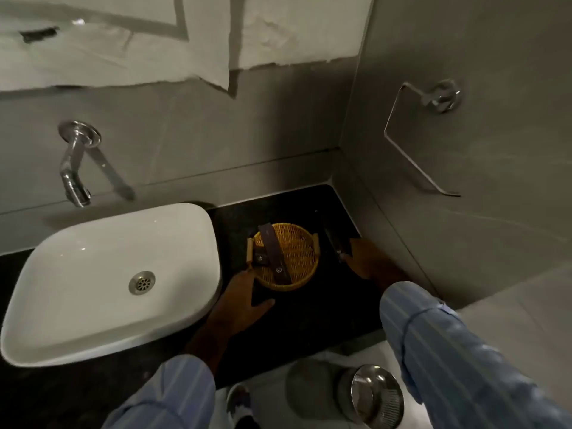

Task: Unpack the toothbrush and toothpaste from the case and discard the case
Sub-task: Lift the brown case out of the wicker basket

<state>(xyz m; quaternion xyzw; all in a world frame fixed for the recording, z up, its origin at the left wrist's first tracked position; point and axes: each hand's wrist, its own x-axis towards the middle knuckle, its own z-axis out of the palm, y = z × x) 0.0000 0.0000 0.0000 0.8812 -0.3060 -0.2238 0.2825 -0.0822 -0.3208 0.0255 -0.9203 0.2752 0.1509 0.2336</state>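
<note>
A yellow woven basket stands on the black counter right of the sink. A long dark brown case lies slanted across the basket, and a smaller dark case rests at the basket's left rim. My left hand lies flat beside the basket's left side, thumb spread, fingertips at the rim near the small case. My right hand is to the right of the basket, its fingertips pinching the near end of another long dark case that lies on the counter; the dim light hides its details.
A white basin fills the counter's left, with a chrome wall tap above it. The grey side wall with a metal towel ring closes off the right. A steel bin stands on the floor below the counter's edge.
</note>
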